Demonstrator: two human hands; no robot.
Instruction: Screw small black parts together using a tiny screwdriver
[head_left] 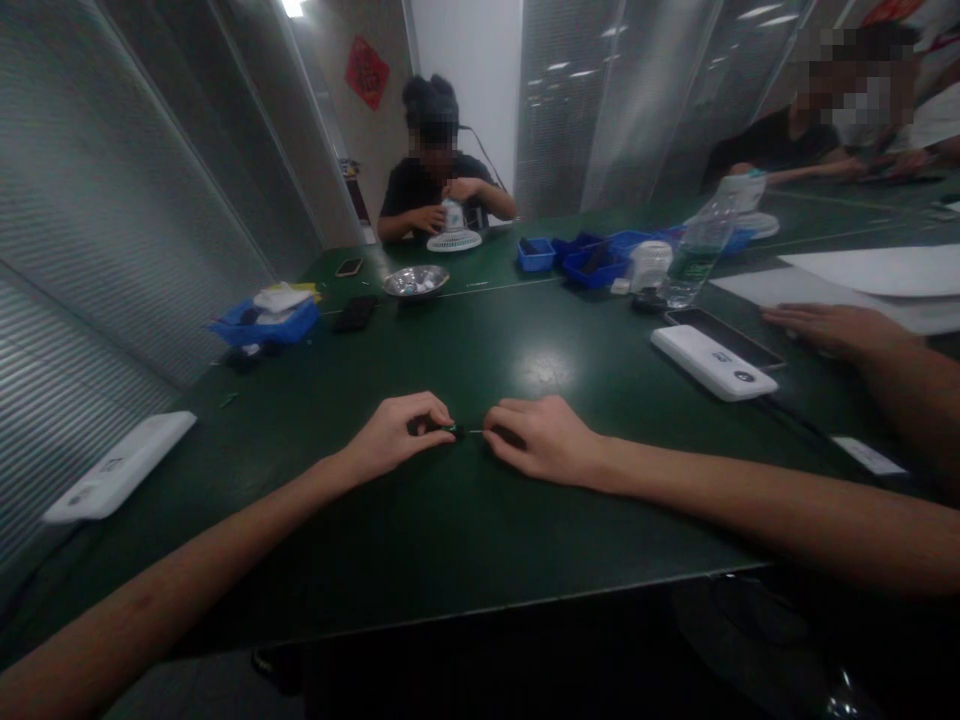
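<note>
My left hand and my right hand rest on the dark green table, fingertips facing each other. Between them lies a small dark part with a thin pin or wire sticking out toward the right. The left thumb and forefinger pinch the dark part. The right fingers are curled and pinch the thin end of it. What the part is I cannot make out.
A white box and a phone lie at right beside another person's hand. A second white box lies left. Blue trays, a metal bowl, a water bottle and a person with a small fan are farther back.
</note>
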